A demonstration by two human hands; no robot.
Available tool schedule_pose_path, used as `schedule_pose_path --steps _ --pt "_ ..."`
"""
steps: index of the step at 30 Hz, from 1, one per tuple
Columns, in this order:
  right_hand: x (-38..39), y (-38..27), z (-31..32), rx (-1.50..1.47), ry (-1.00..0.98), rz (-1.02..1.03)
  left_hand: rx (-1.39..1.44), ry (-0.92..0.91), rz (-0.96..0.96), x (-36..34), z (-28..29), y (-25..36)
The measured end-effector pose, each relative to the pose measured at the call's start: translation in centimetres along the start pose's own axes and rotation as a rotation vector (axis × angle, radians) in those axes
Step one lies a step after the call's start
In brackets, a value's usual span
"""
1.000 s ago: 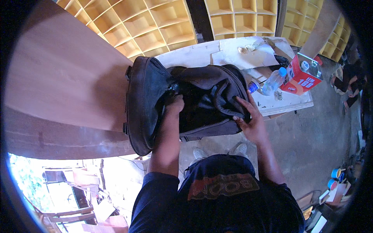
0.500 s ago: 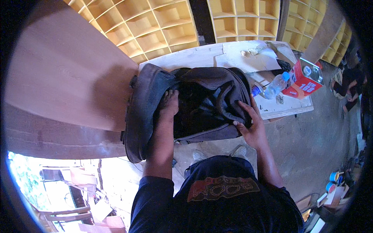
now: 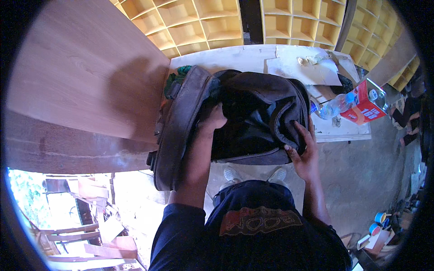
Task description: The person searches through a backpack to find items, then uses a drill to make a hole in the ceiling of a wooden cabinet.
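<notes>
A black soft bag point(image 3: 246, 90) with zips lies open on the white board, its left flap point(image 3: 176, 135) raised on edge. My left hand point(image 3: 211, 118) reaches into the bag beside this flap, fingers curled and mostly hidden; what they hold is unclear. My right hand point(image 3: 304, 151) grips the bag's right rim, thumb on the near side. A green cloth point(image 3: 183, 72) shows behind the flap's top.
The white board point(image 3: 343, 132) carries scraps, a plastic bottle point(image 3: 337, 106) and a red-and-white metal can point(image 3: 364, 101). Behind stand yellow gridded panels point(image 3: 300, 22). A large wooden panel point(image 3: 77, 86) is at left. Blue tins point(image 3: 375, 228) and offcuts lie lower right.
The bag and both hands appear further right in the picture. The green cloth has come into sight behind the flap. My left hand's fingers, pointing forward half a second ago, are now curled.
</notes>
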State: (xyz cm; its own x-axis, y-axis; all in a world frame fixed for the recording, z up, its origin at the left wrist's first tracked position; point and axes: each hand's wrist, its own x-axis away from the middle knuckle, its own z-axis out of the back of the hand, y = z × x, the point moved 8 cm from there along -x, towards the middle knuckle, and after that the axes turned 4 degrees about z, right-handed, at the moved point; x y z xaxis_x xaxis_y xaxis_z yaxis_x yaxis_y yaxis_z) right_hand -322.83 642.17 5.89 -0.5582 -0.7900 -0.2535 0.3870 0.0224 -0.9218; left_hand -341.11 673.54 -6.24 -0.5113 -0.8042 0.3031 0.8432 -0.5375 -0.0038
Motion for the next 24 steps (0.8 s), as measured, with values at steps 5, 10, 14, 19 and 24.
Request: schedule_pose_path --steps 5,10,14,19,24 --pt "0.0 -0.1 -0.1 0.025 0.012 -0.002 -0.02 0.067 -0.001 -1.1 0.1 -0.8" --pt "-0.3 -0.3 0.0 0.049 0.01 0.018 -0.02 0.202 0.006 -2.0 0.6 -1.4" --pt "-0.3 -0.1 -0.1 0.099 0.001 0.0 -0.03 0.35 0.017 -2.6 0.8 -1.8" --pt "-0.5 -0.5 0.0 0.091 0.01 0.031 -0.047 0.579 0.076 -2.8 0.8 -2.7" --pt "0.0 -0.4 -0.3 0.125 0.003 0.018 -0.046 0.763 0.14 -2.4 0.8 -4.2"
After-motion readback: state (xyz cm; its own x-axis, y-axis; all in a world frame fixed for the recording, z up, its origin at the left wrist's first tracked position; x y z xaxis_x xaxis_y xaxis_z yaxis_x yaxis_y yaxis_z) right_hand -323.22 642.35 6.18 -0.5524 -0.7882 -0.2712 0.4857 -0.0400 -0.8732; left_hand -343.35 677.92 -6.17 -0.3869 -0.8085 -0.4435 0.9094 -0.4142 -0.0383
